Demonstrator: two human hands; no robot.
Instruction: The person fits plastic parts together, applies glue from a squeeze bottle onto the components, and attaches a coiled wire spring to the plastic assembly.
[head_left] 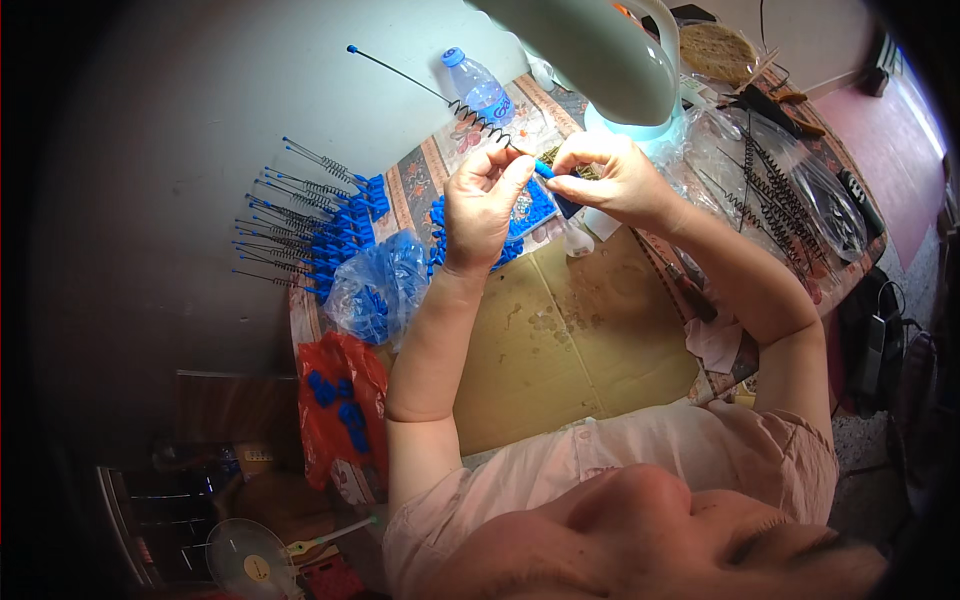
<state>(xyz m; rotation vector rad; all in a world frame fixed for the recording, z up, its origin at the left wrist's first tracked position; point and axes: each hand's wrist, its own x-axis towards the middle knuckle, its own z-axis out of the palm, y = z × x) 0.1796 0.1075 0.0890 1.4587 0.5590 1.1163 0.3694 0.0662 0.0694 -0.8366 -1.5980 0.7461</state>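
A long black wire with a coiled section and a small blue tip slants up to the left above the table. My left hand pinches its lower end between thumb and fingers. Against that end, a small blue tube-like piece is gripped by the thumb and forefinger of my right hand. My fingers partly hide where wire and blue piece meet. Below my hands lies a tray of small blue pieces. A small white bottle with a narrow tip lies near my right wrist.
Finished-looking coiled wires in blue bases stand in rows at left. Nearby are a clear bag, a red bag and a plastic bottle. A lamp hangs close above. More black coils lie at right; cardboard covers the front.
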